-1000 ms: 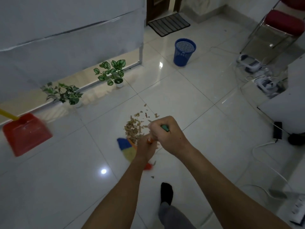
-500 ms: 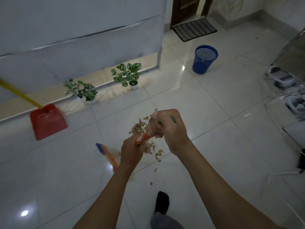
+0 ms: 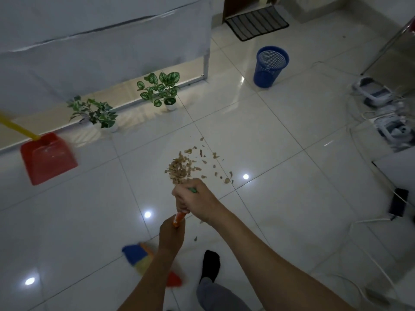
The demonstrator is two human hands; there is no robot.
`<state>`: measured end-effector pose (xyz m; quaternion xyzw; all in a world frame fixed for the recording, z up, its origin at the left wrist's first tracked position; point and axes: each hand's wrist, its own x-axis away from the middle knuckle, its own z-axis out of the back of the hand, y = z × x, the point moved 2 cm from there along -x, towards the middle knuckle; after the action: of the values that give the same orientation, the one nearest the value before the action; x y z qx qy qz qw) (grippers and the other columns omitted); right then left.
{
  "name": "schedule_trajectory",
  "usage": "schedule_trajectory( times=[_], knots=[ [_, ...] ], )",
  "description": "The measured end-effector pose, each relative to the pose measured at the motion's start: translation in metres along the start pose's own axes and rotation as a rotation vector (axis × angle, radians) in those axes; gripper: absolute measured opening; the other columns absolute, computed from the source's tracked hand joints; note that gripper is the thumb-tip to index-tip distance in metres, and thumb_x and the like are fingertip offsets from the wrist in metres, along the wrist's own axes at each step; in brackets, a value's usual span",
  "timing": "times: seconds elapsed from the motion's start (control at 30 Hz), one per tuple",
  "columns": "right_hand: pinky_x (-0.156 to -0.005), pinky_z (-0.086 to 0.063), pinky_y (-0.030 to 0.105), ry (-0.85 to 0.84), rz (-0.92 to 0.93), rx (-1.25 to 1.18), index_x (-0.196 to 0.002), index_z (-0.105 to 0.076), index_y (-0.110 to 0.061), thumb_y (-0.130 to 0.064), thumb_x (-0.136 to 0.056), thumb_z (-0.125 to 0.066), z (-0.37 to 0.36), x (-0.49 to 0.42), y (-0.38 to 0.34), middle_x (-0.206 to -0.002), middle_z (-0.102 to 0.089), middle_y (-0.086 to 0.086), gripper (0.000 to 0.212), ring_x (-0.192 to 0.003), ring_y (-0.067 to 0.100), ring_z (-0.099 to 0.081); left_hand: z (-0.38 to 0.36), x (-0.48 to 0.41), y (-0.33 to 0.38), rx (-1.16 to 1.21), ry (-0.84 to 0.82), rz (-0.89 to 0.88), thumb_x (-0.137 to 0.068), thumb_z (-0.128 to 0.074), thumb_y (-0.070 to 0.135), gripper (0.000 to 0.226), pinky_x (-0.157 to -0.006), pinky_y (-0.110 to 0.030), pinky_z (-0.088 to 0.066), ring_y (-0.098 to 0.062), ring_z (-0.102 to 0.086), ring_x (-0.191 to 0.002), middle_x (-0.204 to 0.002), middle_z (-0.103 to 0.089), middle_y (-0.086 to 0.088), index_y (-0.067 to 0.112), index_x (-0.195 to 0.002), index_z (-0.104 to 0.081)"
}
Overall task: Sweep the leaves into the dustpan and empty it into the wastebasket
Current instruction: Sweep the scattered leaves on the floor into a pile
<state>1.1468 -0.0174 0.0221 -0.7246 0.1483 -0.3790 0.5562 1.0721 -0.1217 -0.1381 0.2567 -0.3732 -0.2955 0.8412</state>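
A pile of dry brown leaves [image 3: 179, 169] lies on the white tiled floor, with loose bits scattered to its right. Both hands grip the broom's orange handle [image 3: 179, 219]: my right hand [image 3: 194, 202] higher, just below the pile, my left hand [image 3: 171, 235] lower. The broom's multicoloured bristle head [image 3: 141, 258] is blurred near the floor, left of my left arm. The red dustpan [image 3: 48, 158] with a yellow handle rests on the floor far left. The blue mesh wastebasket [image 3: 270, 66] stands upright at the back.
Two small potted plants [image 3: 160, 89] [image 3: 94, 113] stand along the wall's base. A dark doormat [image 3: 257, 22] lies at the back. Devices and white cables [image 3: 381, 113] crowd the right side. My foot in a black sock [image 3: 210, 265] is beside the broom.
The broom head has swung back toward me, from beside the pile to low near my foot. My hands have dropped below the pile. The view has shifted, with more leaves in sight.
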Motion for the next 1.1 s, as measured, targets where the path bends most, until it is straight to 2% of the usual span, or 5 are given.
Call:
schedule_trajectory(
  times=[0.23,0.5,0.73,1.0,1.1],
  knots=[
    [-0.05,-0.026,0.023,0.071,0.135,0.101,-0.037,-0.028,-0.027,-0.028,-0.072,-0.046,0.042,0.016,-0.044,-0.04,-0.025,-0.012,0.04,-0.039,0.009,-0.023,-0.032,-0.006,0.085,0.23,-0.007,-0.032,-0.092,-0.045,-0.003,0.049,-0.053,-0.027,-0.025,-0.013,-0.031,-0.049,-0.049,-0.035,0.002,0.018,-0.05,-0.031],
    [-0.05,-0.042,0.054,0.221,0.26,0.187,-0.045,-0.03,-0.01,-0.009,-0.078,-0.049,0.057,0.05,-0.09,-0.049,-0.025,0.006,0.038,-0.049,0.024,-0.028,-0.047,-0.01,0.144,0.479,-0.243,-0.111,-0.098,-0.043,0.003,0.014,-0.077,-0.037,-0.035,-0.018,-0.041,-0.087,-0.089,-0.047,-0.011,0.015,-0.091,-0.046],
    [-0.046,-0.024,0.036,0.195,0.406,0.06,-0.041,-0.026,-0.022,-0.007,-0.077,-0.045,0.028,0.065,-0.129,-0.045,-0.021,-0.005,0.044,-0.043,0.012,-0.018,0.004,0.004,0.152,0.43,-0.035,-0.32,-0.085,-0.048,-0.007,0.049,-0.054,-0.034,-0.031,-0.021,-0.035,-0.054,-0.05,-0.037,-0.006,0.023,-0.05,-0.032],
    [-0.045,-0.018,0.02,0.116,0.426,-0.183,-0.04,-0.027,-0.02,-0.004,-0.078,-0.043,-0.041,0.048,-0.125,-0.039,-0.021,-0.007,0.044,-0.037,0.01,-0.016,0.083,0.006,0.089,0.264,0.208,-0.484,-0.088,-0.057,0.003,0.052,-0.046,-0.012,-0.028,-0.003,-0.033,-0.043,-0.046,-0.036,0.013,0.031,-0.05,-0.034],
    [-0.043,-0.024,0.018,0.164,0.413,-0.249,-0.039,-0.028,-0.02,-0.005,-0.078,-0.043,-0.062,0.03,-0.107,-0.038,-0.021,-0.006,0.045,-0.036,0.011,-0.019,0.112,-0.01,0.059,0.082,0.143,-0.534,-0.089,-0.054,0.015,0.036,-0.047,-0.025,-0.03,-0.013,-0.036,-0.045,-0.046,-0.037,0.008,0.015,-0.055,-0.043]
  ],
)
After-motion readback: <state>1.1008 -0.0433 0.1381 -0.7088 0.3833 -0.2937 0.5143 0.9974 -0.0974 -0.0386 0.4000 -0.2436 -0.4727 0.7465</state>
